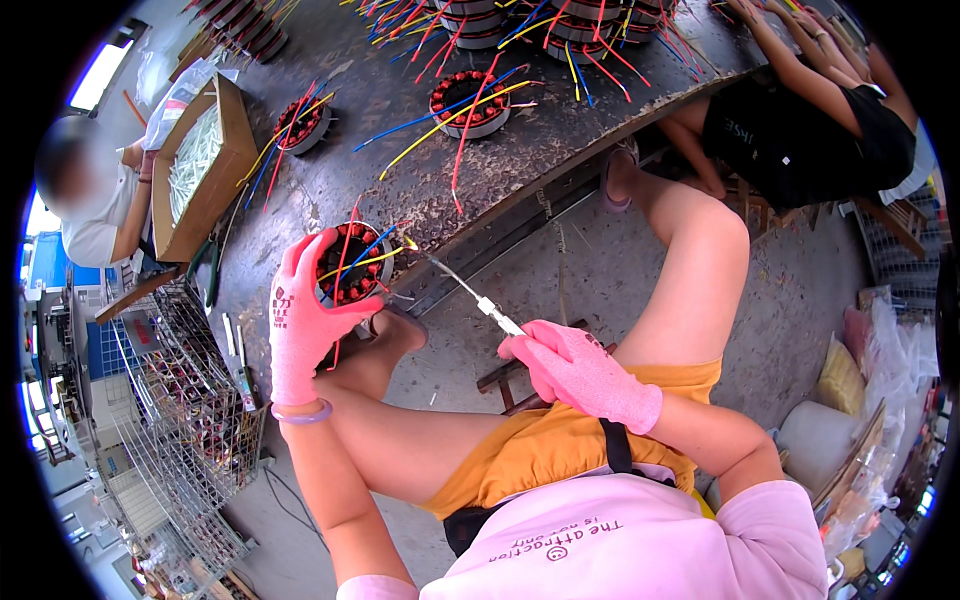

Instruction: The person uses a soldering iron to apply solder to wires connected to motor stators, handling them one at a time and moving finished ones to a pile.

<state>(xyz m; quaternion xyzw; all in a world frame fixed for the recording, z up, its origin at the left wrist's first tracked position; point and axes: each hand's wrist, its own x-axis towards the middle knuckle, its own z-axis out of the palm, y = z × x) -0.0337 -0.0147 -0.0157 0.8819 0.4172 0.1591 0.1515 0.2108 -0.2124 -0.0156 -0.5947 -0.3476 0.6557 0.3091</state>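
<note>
My left hand, in a pink glove, grips a motor stator at the table's near edge. Its fingers lie along the left side and its thumb along the lower side. Red, blue and yellow wires stick out of the stator's ring of red and dark windings. My right hand, gloved in pink too, is closed round a slim tool with a thin metal shaft and a white collar; the glove hides its handle. The tool's tip is close to the yellow wire's end; whether they touch, I cannot tell.
Two more stators lie farther back on the dark worn table, with stacked stators behind. A cardboard box of white strips and green-handled pliers are at left. Wire baskets stand below. Other people sit at left and far right.
</note>
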